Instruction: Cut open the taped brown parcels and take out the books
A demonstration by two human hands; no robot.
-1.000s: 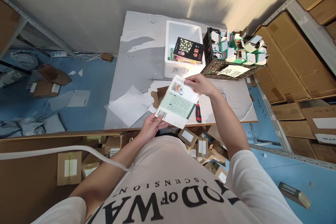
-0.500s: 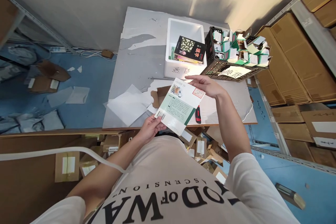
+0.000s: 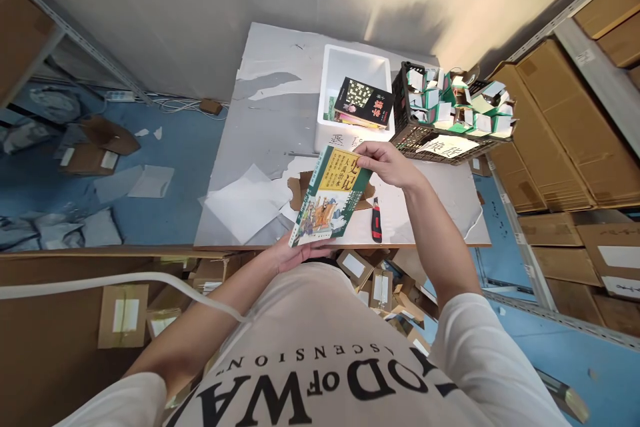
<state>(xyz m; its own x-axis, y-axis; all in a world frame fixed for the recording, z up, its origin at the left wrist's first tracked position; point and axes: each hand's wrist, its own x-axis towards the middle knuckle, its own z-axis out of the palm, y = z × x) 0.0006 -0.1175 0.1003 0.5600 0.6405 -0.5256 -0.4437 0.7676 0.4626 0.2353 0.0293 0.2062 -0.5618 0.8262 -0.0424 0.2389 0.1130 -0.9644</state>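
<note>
A paperback book (image 3: 330, 197) with a yellow and green illustrated cover is held tilted over the front of the table, its front facing up. My right hand (image 3: 385, 163) pinches the top right corner between thumb and fingers. At the lower edge, my left hand (image 3: 295, 257) supports the book from beneath, fingers extended and partly hidden under it. Behind the book lies an opened piece of brown cardboard (image 3: 300, 190), mostly covered from sight. A red and black utility knife (image 3: 377, 221) rests on the table to the right of the book.
On the table (image 3: 270, 117) stand a white foam box (image 3: 325, 83) with several books and a black plastic crate (image 3: 405, 110) packed with green-and-white items. White paper sheets (image 3: 245, 203) lie at left. Cardboard boxes (image 3: 383, 287) sit below the front edge; shelved cartons (image 3: 550, 113) line the right.
The book has turned over, from its back cover to its front cover. My left hand went from pinching its lower left corner to lying under the lower edge.
</note>
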